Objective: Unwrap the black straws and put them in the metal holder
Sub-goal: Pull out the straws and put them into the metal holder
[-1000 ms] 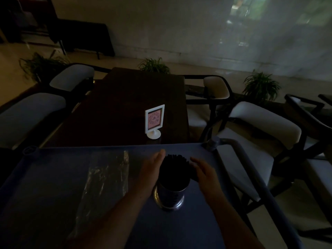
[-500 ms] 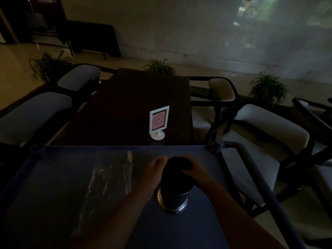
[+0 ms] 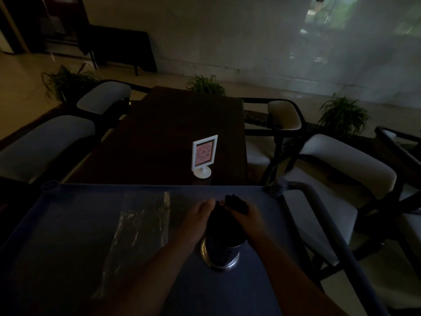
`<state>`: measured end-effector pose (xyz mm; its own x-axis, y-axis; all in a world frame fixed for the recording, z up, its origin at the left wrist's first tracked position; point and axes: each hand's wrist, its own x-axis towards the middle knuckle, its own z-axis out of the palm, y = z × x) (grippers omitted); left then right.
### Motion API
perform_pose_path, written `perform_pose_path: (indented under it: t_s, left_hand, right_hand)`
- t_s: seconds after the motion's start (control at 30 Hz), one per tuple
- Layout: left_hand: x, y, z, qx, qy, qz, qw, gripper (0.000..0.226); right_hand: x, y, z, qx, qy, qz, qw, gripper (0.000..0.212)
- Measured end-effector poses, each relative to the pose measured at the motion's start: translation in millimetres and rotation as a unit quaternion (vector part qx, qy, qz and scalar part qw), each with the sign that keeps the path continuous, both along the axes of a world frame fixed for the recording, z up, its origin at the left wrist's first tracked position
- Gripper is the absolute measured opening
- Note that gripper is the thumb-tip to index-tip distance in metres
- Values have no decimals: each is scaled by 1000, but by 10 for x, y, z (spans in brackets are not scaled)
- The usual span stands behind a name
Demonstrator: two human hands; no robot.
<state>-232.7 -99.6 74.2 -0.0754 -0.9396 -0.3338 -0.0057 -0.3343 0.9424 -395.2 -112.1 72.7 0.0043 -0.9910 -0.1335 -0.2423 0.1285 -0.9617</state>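
Observation:
A round metal holder (image 3: 220,254) stands upright on the blue cart top (image 3: 68,224), packed with black straws (image 3: 222,226). My right hand (image 3: 249,218) is closed around a clump of those black straws at the bundle's far right top, and their tips stick out past my fingers. My left hand (image 3: 197,217) rests flat against the left side of the bundle, fingers pointing away from me. An empty clear plastic wrapper (image 3: 141,229) lies flat on the cart to the left of my left arm.
The cart has a grey tubular handle (image 3: 319,215) along its right side. Beyond it a dark wooden table (image 3: 173,133) carries a white sign stand (image 3: 204,155). White cushioned chairs (image 3: 341,169) flank the table, and potted plants (image 3: 342,115) stand behind. The room is dim.
Both hands closed in on the straw bundle from either side. My right hand went from open beside the holder to gripping the straw tops and tilting them to the right.

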Motion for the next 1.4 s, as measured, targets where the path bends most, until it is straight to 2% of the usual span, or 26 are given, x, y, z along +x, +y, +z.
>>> perform_pose_path:
  t_s: [0.17, 0.43, 0.6, 0.7, 0.8, 0.87, 0.93, 1.03, 1.1, 1.13, 1.2, 1.27, 1.3, 1.4]
  left_hand:
    - [-29, -24, 31, 2, 10, 23, 1000, 21]
    - [-39, 26, 184, 3, 42, 16, 999, 33]
    - [-22, 33, 274, -24, 46, 57, 997, 30]
    - [10, 37, 362, -97, 23, 94, 991, 18]
    - [31, 158, 474, -175, -10, 143, 974, 23]
    - [12, 278, 544, -206, -20, 174, 963, 20]
    - [-44, 392, 654, -209, -17, 151, 966, 14]
    - [-244, 550, 865, -164, 50, -39, 984, 17]
    - [-392, 649, 987, -164, 100, -148, 970, 31]
    - [-459, 689, 1041, -179, 133, -169, 960, 37]
    - [-517, 733, 1162, -199, 199, -137, 950, 49]
    - [-543, 724, 1246, -161, 308, -87, 934, 84]
    - [-539, 705, 1272, -140, 352, -70, 923, 91]
    - [-508, 660, 1313, -106, 412, -28, 905, 73]
  right_hand:
    - [5, -16, 169, -46, -16, 5, 999, 18]
    - [-73, -62, 657, -144, -122, -57, 980, 12]
    - [-175, 5, 1092, -183, -196, -103, 958, 35]
    - [-241, 85, 1361, -212, -244, -117, 939, 26]
    - [-286, 201, 1584, -225, -317, -121, 913, 10]
    - [-304, 277, 1697, -225, -392, -129, 883, 13]
    - [-297, 331, 1768, -208, -482, -145, 839, 15]
    - [-209, 404, 1781, -165, -578, -149, 785, 14]
    - [-95, 434, 1733, -140, -604, -123, 775, 16]
    - [-35, 457, 1709, -126, -614, -115, 770, 15]
    - [127, 499, 1649, -74, -646, -107, 752, 17]
    - [248, 566, 1576, -28, -686, -106, 719, 20]
    - [297, 598, 1547, -17, -696, -107, 710, 18]
    - [400, 681, 1483, 5, -714, -109, 691, 9]
